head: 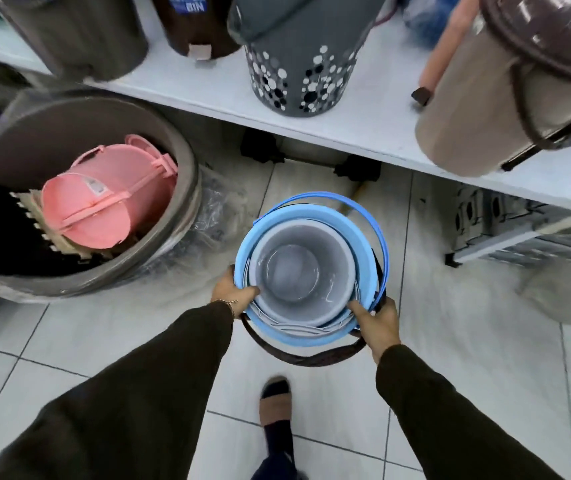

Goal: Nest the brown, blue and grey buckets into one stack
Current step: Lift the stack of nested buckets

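A grey bucket (297,271) sits nested inside a light blue bucket (329,216), whose blue handle arcs over the far and right side. Of the brown bucket only its dark handle (315,358) shows, hanging below the blue rim on the near side. My left hand (233,292) grips the blue rim at its left, thumb over the edge. On the right side my right hand (377,322) holds the rim, thumb inside. The stack is held above the tiled floor, in front of a shelf.
A white shelf (207,84) runs across the top with a grey dotted basket (297,74), dark bins and a beige lidded bin (505,98). At left a big grey tub (173,140) holds a pink bucket (104,199). My sandalled foot (275,403) stands below the stack.
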The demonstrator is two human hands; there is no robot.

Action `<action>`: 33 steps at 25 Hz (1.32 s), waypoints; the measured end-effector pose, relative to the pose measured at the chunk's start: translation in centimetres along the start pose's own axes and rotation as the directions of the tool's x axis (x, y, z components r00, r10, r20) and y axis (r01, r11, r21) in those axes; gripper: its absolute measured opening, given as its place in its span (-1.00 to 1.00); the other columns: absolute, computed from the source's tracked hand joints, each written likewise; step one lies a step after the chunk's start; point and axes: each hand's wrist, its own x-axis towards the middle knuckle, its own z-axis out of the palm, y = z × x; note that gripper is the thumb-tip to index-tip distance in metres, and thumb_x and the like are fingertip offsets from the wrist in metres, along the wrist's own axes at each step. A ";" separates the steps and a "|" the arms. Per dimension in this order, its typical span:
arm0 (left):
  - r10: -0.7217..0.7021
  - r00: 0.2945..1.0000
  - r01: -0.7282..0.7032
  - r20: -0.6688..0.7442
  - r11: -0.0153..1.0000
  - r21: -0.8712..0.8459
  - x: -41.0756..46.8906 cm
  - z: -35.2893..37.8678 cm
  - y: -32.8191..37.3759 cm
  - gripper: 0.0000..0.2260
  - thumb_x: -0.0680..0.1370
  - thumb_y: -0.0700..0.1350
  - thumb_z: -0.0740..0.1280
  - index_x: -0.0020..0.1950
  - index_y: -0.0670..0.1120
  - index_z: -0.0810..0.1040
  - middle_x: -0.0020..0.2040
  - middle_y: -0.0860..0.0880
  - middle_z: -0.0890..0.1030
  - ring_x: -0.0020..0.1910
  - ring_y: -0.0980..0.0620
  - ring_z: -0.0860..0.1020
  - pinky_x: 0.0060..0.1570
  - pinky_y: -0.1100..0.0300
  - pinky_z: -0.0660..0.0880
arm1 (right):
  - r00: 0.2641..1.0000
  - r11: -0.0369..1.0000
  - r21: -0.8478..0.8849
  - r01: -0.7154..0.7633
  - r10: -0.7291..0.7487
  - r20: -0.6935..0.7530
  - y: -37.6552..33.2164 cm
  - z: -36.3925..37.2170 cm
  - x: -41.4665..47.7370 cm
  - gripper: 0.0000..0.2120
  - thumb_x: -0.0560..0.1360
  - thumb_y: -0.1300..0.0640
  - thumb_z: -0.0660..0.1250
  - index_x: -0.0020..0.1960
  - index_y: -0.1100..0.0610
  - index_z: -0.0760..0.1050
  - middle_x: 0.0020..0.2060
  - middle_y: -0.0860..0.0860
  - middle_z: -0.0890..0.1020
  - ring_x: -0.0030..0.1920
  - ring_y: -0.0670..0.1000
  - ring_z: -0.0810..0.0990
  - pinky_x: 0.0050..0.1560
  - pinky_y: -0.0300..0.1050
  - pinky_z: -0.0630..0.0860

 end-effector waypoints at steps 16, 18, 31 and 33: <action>0.404 0.898 -0.436 -0.171 0.779 -0.449 -31.6 -19.9 22.4 -0.51 0.37 -0.18 0.49 0.26 0.02 0.48 0.11 -0.02 0.64 0.12 -0.12 0.62 0.18 -0.09 0.56 | 0.729 0.740 -0.109 0.664 -0.673 -0.127 -29.9 -9.1 -32.7 -0.52 0.46 0.17 0.45 0.30 0.07 0.34 0.00 -0.21 0.57 -0.06 -0.31 0.58 -0.01 -0.36 0.49; 0.454 0.870 -0.489 -0.195 0.739 -0.464 -31.8 -21.7 26.5 -0.49 0.37 -0.15 0.49 0.29 0.01 0.47 0.15 -0.03 0.64 0.14 -0.10 0.61 0.20 -0.07 0.55 | 0.691 0.704 -0.098 0.703 -0.709 -0.140 -34.2 -8.8 -32.5 -0.52 0.47 0.17 0.45 0.31 0.09 0.34 0.01 -0.17 0.59 -0.06 -0.29 0.59 -0.01 -0.41 0.50; 0.359 0.927 -0.374 -0.110 0.913 -0.166 -12.2 -27.3 52.6 -0.51 0.23 -0.05 0.43 0.14 -0.12 0.50 0.09 -0.17 0.64 0.09 -0.21 0.61 0.19 -0.08 0.54 | 0.831 0.841 -0.184 0.508 -0.535 -0.152 -56.7 -0.3 -12.0 -0.59 0.43 0.14 0.48 0.17 0.36 0.53 0.06 0.29 0.69 0.05 0.21 0.67 0.18 0.17 0.58; 0.283 0.957 -0.290 -0.069 0.948 -0.128 -7.8 -26.5 53.2 -0.56 0.34 -0.11 0.45 0.19 -0.12 0.50 0.14 -0.20 0.64 0.09 -0.21 0.61 0.20 -0.08 0.54 | 0.883 0.890 -0.196 0.411 -0.443 -0.158 -56.8 1.7 -8.6 -0.61 0.44 0.13 0.49 0.15 0.35 0.56 0.06 0.32 0.69 0.05 0.26 0.67 0.17 0.17 0.57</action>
